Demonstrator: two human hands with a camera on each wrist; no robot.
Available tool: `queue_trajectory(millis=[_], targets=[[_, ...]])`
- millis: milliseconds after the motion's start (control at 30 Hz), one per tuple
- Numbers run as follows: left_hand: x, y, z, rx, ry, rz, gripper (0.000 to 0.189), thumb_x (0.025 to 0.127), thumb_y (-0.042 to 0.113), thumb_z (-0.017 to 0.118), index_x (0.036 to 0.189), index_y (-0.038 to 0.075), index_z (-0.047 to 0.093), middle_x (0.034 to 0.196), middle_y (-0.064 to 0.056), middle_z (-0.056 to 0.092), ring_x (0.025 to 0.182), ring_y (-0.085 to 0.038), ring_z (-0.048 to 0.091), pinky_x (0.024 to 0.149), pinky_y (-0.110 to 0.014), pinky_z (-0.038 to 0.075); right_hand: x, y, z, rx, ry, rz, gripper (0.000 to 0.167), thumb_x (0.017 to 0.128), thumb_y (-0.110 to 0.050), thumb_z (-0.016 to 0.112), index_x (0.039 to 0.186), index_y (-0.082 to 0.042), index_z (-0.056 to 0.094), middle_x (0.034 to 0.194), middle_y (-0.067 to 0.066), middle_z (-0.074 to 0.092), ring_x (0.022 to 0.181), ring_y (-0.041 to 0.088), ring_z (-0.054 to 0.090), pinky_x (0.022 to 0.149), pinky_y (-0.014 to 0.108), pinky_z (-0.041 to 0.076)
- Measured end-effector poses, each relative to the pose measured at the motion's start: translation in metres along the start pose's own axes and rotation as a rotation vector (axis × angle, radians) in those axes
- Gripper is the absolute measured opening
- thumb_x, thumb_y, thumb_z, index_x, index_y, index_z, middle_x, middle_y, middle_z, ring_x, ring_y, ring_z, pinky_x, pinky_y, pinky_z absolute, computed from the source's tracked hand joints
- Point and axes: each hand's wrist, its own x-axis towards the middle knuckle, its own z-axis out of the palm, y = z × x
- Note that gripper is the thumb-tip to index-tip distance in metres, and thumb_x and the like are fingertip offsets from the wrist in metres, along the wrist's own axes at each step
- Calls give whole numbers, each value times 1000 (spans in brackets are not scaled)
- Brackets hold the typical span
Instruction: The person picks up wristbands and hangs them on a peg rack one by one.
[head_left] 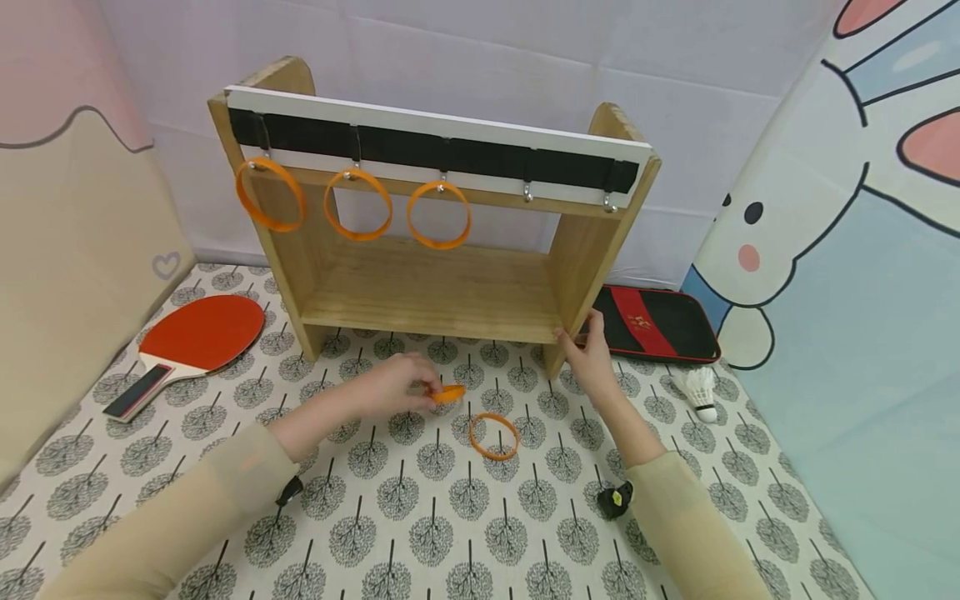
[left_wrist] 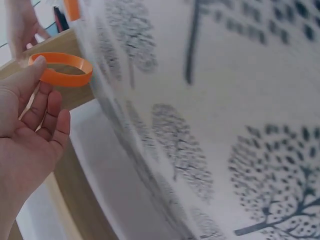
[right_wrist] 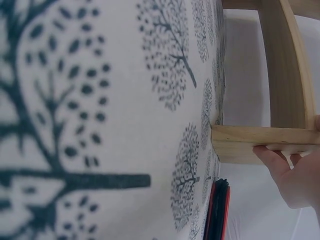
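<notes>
In the left wrist view my left hand [left_wrist: 37,117] pinches an orange wristband [left_wrist: 70,79] between thumb and fingers. The head view has that left hand [head_left: 397,383] low in front of the wooden rack [head_left: 435,287]. A second orange wristband [head_left: 495,456] lies on the tablecloth, just right of it. My right hand [head_left: 588,354] grips the rack's right side panel [right_wrist: 245,142] near its foot, fingers on the outer face and thumb at the front edge. Three orange bands hang from hooks along the rack's top bar [head_left: 435,146]; the two right-hand hooks [head_left: 609,202] are bare.
A red table tennis paddle [head_left: 202,333] lies left of the rack. Beyond the right panel is a black and red case [head_left: 675,325], with a white shuttlecock [head_left: 701,392] in front of it. Patterned cloth [head_left: 435,533] covers the table, and a fabric backdrop stands behind.
</notes>
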Motion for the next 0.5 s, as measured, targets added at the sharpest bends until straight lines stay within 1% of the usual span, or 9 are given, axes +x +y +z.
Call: queue_trajectory(millis=[133,267,400,500], targets=[[-1,7,-5,27,56,34,13,81,16,72,94,16,71,91,10,64,90,-15,58,88,-37,49,0,0,0,-11,-2,-3,59,96,-34,52,142,-17,20,121,21,47,109,33,55,85,50,51],[-2,16,-12,52,114,74,18,82,15,73,100,14,70,96,7,63,91,-14,59,82,-32,51,0,1,0,-27,10,-7,58,96,-34,52,142,-18,20,120,21,48,107,33,56,83,52,51],[-4,27,-22,67,164,87,20,85,15,70,104,14,69,100,4,64,93,-13,59,81,-31,52,1,0,0,-18,31,-8,57,96,-31,54,142,-17,23,121,19,48,106,32,56,82,50,51],[-5,34,-30,60,215,107,20,84,14,71,104,12,69,99,3,65,91,-11,60,81,-30,53,2,0,2,-9,51,-8,57,95,-28,55,141,-17,25,125,17,45,105,31,56,80,47,52]])
